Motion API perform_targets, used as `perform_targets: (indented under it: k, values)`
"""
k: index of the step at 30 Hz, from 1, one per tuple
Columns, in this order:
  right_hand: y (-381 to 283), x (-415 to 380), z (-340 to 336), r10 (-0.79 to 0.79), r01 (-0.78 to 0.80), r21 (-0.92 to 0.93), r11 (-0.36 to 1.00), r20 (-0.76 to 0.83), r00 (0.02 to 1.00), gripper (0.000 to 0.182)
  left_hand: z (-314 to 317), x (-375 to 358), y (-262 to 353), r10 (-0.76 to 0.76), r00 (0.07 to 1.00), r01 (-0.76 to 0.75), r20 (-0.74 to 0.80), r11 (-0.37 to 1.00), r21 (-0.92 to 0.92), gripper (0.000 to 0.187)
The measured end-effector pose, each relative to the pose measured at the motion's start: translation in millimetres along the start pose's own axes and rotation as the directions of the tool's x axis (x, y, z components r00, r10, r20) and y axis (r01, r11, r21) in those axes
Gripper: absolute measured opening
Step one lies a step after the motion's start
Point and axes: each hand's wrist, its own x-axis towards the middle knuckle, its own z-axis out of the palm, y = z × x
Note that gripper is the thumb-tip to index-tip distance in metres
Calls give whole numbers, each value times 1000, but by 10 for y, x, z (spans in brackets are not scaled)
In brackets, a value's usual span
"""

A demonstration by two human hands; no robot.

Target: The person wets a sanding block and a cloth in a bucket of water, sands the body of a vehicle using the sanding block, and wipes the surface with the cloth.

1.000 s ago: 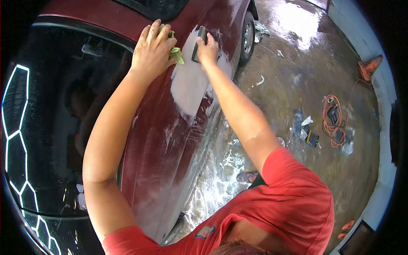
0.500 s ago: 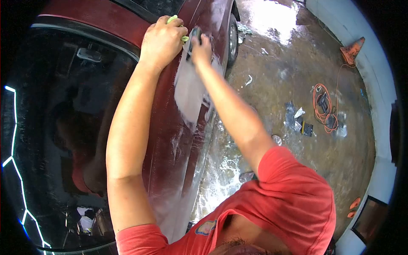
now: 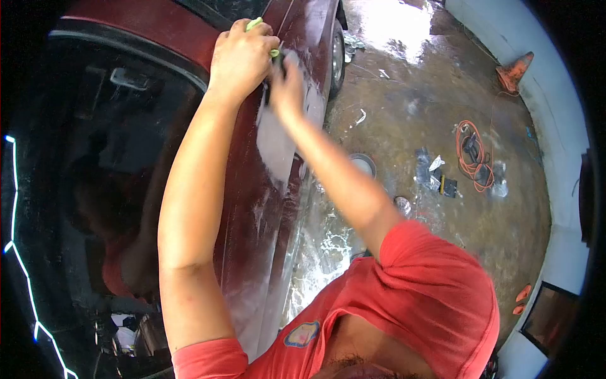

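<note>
Beside the dark glass, my left hand (image 3: 243, 60) is closed around a crumpled yellow-green cloth (image 3: 254, 23), which pokes out above and below the fingers. The hand rests at the upper edge of the dark red car's side (image 3: 243, 189). Close to its right, my right hand (image 3: 288, 88), somewhat blurred, grips a dark sanding block (image 3: 278, 66) against the car panel. A dull grey-white patch (image 3: 274, 145) of sanded filler spreads below that hand. Part of the block is hidden behind my fingers.
The car's wheel (image 3: 338, 60) stands beyond my right hand. A grey bucket (image 3: 363, 165) sits on the wet floor by my right forearm. Further right lie a coiled orange cord (image 3: 473, 158), scraps of paper (image 3: 437, 163) and a tipped orange cone (image 3: 516, 72) near the wall.
My right hand has slid left and slightly toward me with the sanding block, closer to my left hand. The left hand stays almost still. More of the bucket shows.
</note>
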Motion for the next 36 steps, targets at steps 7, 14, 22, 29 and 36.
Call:
perform_targets:
  k: [7,14,22,29,36]
  values:
    - [-285,-124,-283,68,-74,57,996,103,992,52,-23,18,28,-29,998,32,60,999,-37,19]
    - [-136,-706,-220,-53,54,-10,999,43,998,54,43,20,23,-6,999,8,38,999,-33,22]
    - [409,656,-72,-10,10,4,1000,4,1000,48,3,12,53,-36,996,40,79,998,-55,14]
    - [-22,-1286,-525,-127,138,-26,990,242,962,55,18,-12,73,-7,991,22,133,993,-114,15]
    - [651,676,-161,98,-100,8,995,123,988,55,64,-30,91,0,993,9,121,997,-70,11]
